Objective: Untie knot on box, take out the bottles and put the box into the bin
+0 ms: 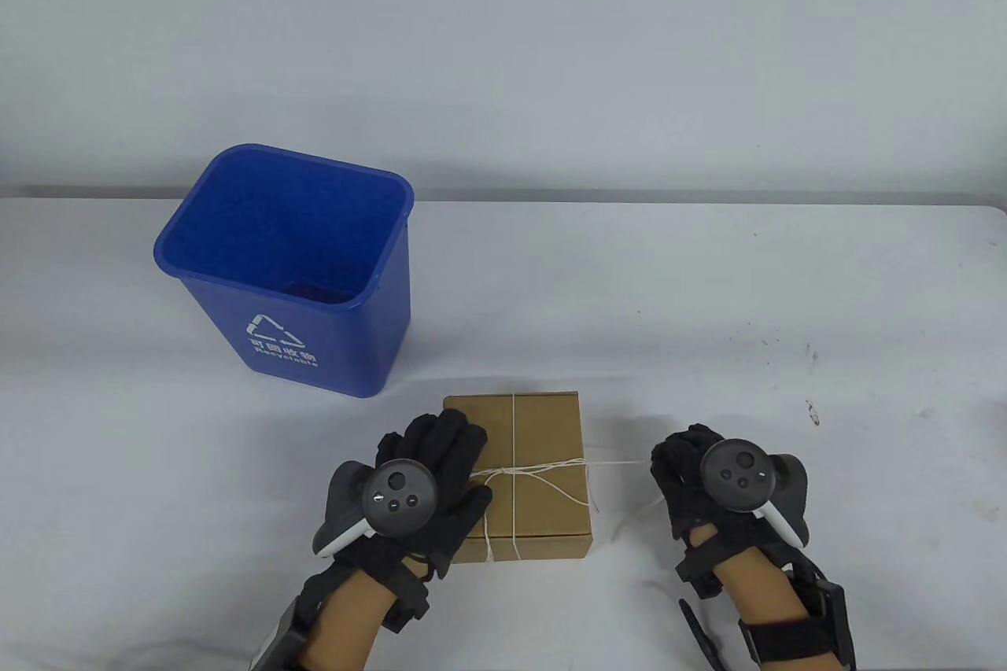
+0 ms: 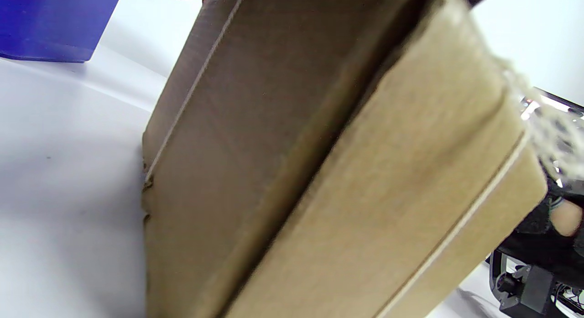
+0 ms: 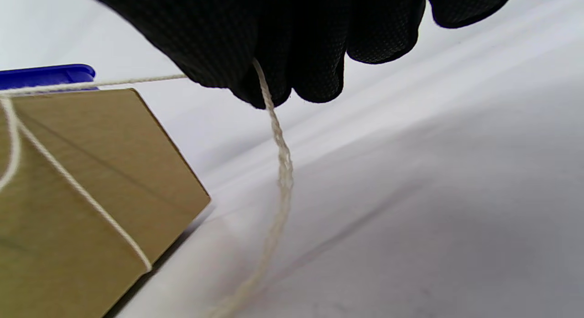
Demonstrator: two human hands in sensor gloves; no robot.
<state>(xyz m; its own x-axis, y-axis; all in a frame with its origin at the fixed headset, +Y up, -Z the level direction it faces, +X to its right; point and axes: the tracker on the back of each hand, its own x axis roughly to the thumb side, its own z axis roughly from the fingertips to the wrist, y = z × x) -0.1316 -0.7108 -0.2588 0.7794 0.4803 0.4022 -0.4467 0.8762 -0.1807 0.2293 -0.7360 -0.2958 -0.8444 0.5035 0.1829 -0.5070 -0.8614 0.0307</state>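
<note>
A brown cardboard box (image 1: 535,435) tied with white string (image 1: 551,466) lies near the table's front edge. Its knot (image 1: 499,471) sits on the lid near the left side. My left hand (image 1: 440,451) lies flat on the box's left part, fingers straight, pressing it down. My right hand (image 1: 680,466) is to the right of the box and pinches a string end (image 3: 273,122), which runs taut from the knot to the fingers (image 3: 273,85). The box (image 2: 319,172) fills the left wrist view. The blue bin (image 1: 291,262) stands upright behind the box on the left. No bottles are visible.
The white table (image 1: 708,293) stretches wide to the right and behind the box. A loose tail of string (image 1: 629,525) lies on the table between the box and my right hand. Small dark marks (image 1: 810,411) dot the table at the right.
</note>
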